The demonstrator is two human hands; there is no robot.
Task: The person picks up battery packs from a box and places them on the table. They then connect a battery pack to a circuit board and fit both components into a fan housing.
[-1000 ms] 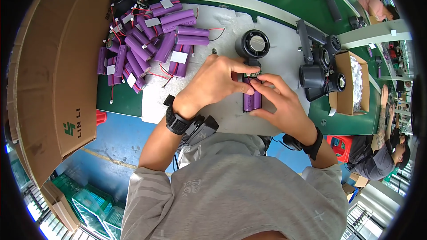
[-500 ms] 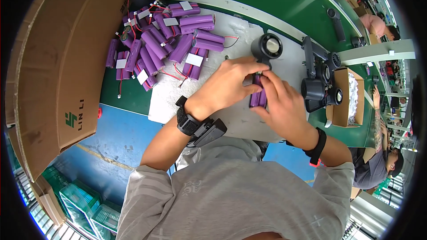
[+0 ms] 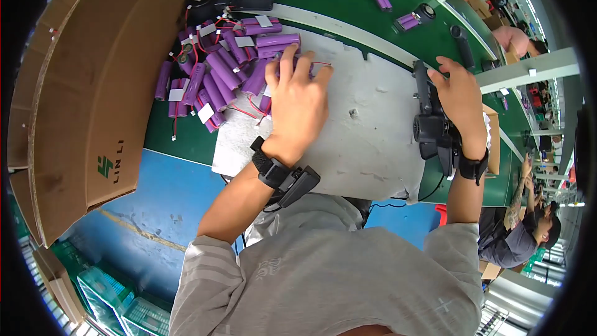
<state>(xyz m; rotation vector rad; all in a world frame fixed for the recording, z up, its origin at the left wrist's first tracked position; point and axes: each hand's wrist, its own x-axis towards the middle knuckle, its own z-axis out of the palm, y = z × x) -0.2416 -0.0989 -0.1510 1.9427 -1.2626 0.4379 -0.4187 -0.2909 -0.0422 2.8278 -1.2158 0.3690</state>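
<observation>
My left hand (image 3: 300,99) reaches over the right side of a heap of purple battery packs (image 3: 222,67), its fingers apart and curved down over a pack at the heap's edge. The packs are wrapped cell pairs with red and black leads, several with white pads. Over on the right, my right hand (image 3: 459,96) hovers at the black device housings (image 3: 430,129), fingers spread beside a long black handle part (image 3: 425,84). Whether its fingertips touch the handle, I cannot tell. Between my hands lies a pale, worn mat (image 3: 373,143).
A large cardboard box (image 3: 112,99) stands at the left. Black fan-like units with purple packs (image 3: 410,21) lie on the green bench beyond a pale rail (image 3: 348,14). Behind my right wrist is a small carton (image 3: 494,143). Other people work at the far right.
The black unit with the purple pack has left my hands and the mat; a similar one now lies beyond the rail. My left hand moved left to the packs, my right hand right to the housings.
</observation>
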